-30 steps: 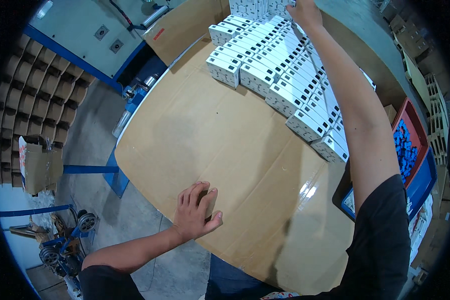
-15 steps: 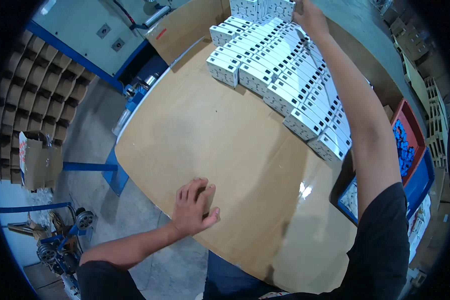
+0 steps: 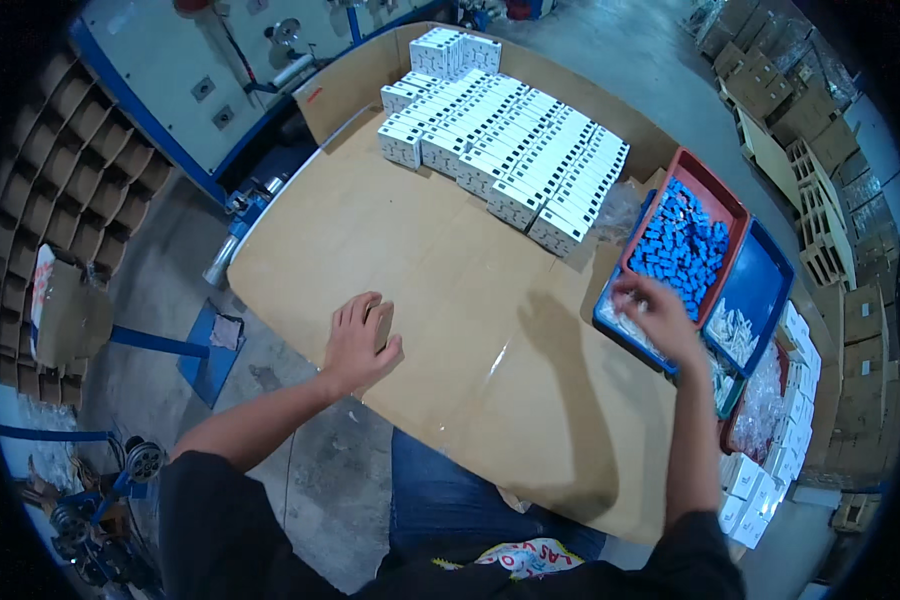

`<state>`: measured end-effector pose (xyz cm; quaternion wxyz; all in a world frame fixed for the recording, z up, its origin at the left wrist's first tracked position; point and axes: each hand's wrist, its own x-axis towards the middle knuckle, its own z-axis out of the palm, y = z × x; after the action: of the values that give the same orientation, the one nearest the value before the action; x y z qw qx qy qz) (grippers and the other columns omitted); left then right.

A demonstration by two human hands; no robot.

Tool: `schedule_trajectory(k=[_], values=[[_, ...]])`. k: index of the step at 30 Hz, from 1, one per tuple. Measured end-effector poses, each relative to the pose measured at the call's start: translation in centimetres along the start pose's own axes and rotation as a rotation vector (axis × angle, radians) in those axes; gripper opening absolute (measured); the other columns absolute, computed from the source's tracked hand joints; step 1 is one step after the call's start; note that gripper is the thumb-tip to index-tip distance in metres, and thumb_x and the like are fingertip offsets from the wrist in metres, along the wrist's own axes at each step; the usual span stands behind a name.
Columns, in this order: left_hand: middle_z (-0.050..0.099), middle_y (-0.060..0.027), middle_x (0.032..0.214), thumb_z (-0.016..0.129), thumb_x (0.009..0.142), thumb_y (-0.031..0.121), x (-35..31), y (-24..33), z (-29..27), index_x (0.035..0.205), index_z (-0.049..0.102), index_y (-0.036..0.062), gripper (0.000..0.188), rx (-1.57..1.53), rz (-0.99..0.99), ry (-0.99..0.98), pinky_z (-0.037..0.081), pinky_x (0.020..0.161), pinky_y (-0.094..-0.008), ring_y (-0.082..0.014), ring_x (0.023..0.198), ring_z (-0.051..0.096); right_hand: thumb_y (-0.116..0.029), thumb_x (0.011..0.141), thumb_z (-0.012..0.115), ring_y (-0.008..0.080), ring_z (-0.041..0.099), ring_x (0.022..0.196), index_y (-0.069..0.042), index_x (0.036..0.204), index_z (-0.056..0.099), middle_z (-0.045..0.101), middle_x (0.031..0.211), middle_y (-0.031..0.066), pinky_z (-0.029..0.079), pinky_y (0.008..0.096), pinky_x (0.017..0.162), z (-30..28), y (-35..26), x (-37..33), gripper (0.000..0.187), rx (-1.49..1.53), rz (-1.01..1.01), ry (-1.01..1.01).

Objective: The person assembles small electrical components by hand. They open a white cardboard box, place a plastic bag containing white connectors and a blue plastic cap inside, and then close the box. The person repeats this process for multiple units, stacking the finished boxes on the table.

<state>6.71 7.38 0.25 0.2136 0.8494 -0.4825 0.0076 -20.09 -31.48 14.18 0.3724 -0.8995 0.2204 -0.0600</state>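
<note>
My left hand lies at the left front edge of the cardboard-covered table, fingers spread and nothing held. My right hand is raised over the near edge of the trays at the right, its fingers loosely bent and no object visible in them. Close beside it is a red tray full of small blue plastic parts. Below the hand, a blue tray with small whitish pieces is partly hidden. Rows of white rectangular switch-like modules with dark square openings stand packed together at the far side.
A second blue tray holds white slender pieces. Behind it are clear plastic bags and stacked white boxes. A cardboard wall borders the table's far side. Blue-framed machinery stands at the left.
My right hand has come back from the far white modules to the trays at the right. My left hand stays at the table edge. The view has shifted, showing more of the trays.
</note>
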Motion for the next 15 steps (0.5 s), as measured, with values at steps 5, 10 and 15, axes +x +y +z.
schedule_trajectory(k=[5,10,15], values=[[0.052,-0.0158,0.135,0.066,0.088,0.032,-0.9,0.4,0.4,0.129,0.058,0.0075,0.049,0.042,0.02,0.073,0.036,0.111,-0.0502,-0.0334,0.134,0.046,-0.01,0.098,0.067,0.012,0.067,0.089,0.0,0.118,0.068,0.073,0.1,0.0059,0.055,0.028,0.08,9.6,1.8,-17.6,0.022,0.618,0.283,0.039],[0.051,-0.0194,0.138,0.063,0.09,0.027,-2.2,0.7,1.5,0.131,0.058,0.0072,0.046,0.197,0.109,0.16,0.036,0.111,-0.0519,-0.0354,0.132,0.048,-0.008,0.102,0.063,0.0112,0.068,0.087,0.001,0.117,0.067,0.072,0.098,0.0064,0.059,0.028,0.078,15.4,2.7,-28.3,0.019,0.856,0.475,0.16],[0.051,-0.0223,0.141,0.067,0.088,0.028,-1.9,0.9,3.9,0.13,0.06,0.0082,0.047,0.574,0.216,0.339,0.034,0.11,-0.0574,-0.0365,0.133,0.048,-0.009,0.102,0.063,0.0121,0.068,0.086,0.001,0.117,0.067,0.072,0.101,0.0075,0.057,0.027,0.076,15.7,4.0,-32.3,0.019,0.756,0.374,0.252]])
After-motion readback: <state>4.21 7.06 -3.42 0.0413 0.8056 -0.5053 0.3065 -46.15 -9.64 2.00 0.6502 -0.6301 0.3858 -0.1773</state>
